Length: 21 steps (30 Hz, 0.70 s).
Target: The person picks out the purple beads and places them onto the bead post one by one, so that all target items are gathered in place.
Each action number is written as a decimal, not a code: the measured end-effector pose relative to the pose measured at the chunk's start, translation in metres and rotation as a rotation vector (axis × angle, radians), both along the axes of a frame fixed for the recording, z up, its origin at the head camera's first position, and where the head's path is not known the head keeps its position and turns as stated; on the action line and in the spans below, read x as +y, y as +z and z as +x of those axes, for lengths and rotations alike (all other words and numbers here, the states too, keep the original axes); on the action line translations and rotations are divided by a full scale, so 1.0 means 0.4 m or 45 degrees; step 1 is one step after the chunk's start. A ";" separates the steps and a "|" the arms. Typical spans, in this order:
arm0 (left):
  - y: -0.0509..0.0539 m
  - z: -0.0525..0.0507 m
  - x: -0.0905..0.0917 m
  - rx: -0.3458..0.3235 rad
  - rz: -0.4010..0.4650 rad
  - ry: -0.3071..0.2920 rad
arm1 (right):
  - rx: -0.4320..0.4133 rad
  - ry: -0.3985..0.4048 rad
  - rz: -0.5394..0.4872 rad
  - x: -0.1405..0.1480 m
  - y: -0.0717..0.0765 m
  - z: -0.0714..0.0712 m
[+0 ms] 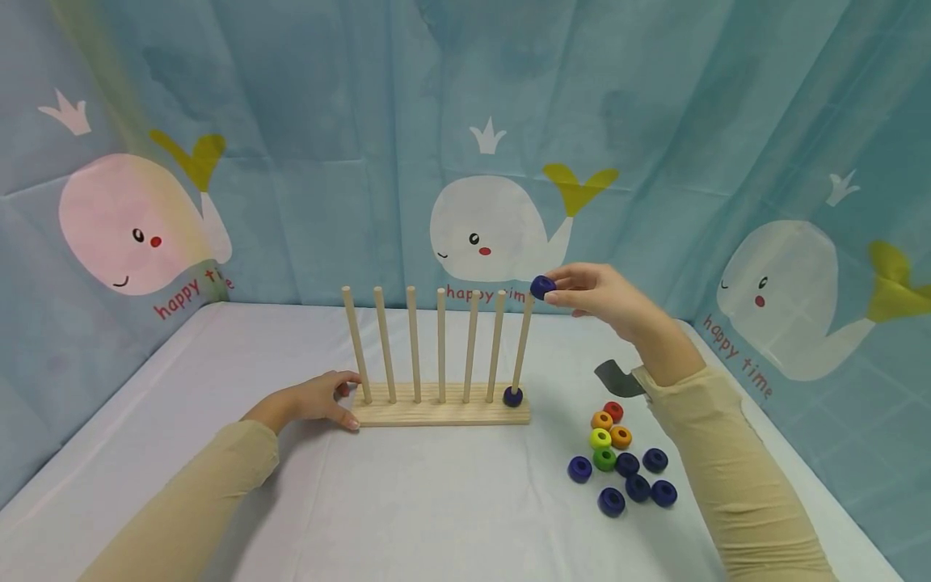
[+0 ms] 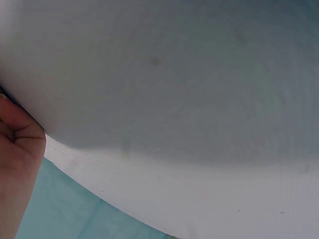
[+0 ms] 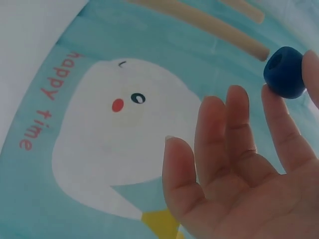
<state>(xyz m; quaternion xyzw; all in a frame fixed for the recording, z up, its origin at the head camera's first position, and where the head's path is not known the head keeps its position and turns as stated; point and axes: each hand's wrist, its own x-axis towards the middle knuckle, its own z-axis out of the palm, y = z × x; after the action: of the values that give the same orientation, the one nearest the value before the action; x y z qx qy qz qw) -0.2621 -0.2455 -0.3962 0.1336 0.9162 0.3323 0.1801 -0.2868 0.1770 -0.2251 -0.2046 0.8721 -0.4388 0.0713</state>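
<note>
A wooden rack (image 1: 444, 415) with several upright pegs stands on the white table. My left hand (image 1: 317, 401) grips the left end of its base, thumb at the front and fingers behind. Between thumb and forefinger my right hand (image 1: 592, 293) pinches a dark blue bead (image 1: 542, 287) at the top of the rightmost peg (image 1: 522, 343). In the right wrist view the blue bead (image 3: 285, 72) shows its hole and sits just beside a peg tip (image 3: 260, 52); the other fingers are spread. Another dark blue bead (image 1: 512, 396) lies at the foot of that same peg.
Loose beads lie right of the rack: a red bead (image 1: 613, 411), two orange ones, a yellow bead (image 1: 600, 438), a green bead (image 1: 604, 459) and several dark blue beads (image 1: 638, 487). A grey strip (image 1: 618, 378) is near the right sleeve. A blue whale-print curtain (image 1: 313, 162) hangs behind the table.
</note>
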 end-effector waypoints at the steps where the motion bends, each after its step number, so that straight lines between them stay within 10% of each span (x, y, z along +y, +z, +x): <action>1: 0.000 0.000 -0.001 -0.004 0.008 0.001 | 0.000 -0.002 0.004 -0.002 0.000 -0.001; 21: 0.006 0.001 0.001 0.014 -0.017 -0.019 | -0.023 -0.034 0.043 -0.024 -0.001 -0.011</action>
<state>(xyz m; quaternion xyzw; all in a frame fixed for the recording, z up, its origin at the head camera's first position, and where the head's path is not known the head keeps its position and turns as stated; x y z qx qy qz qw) -0.2618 -0.2449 -0.3938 0.1409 0.9183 0.3241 0.1785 -0.2914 0.1676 -0.2256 -0.1877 0.8814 -0.4267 0.0770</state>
